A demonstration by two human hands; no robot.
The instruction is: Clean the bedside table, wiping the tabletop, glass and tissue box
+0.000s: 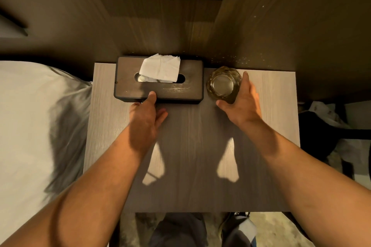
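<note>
Head view: left hand [145,115] resting loosely open fingers against front edge of dark wooden tissue box [158,80]; right hand [242,99] wrapping fingers around faceted amber glass [223,84] on pale wood-grain table [190,156].

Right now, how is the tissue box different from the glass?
The tissue box is long, dark and rectangular; the glass is round and see-through. A white tissue sticks out of the box; the glass looks empty. The left hand only touches the box's front edge; the right hand wraps around the glass. Both stand at the back of the tabletop.
</note>
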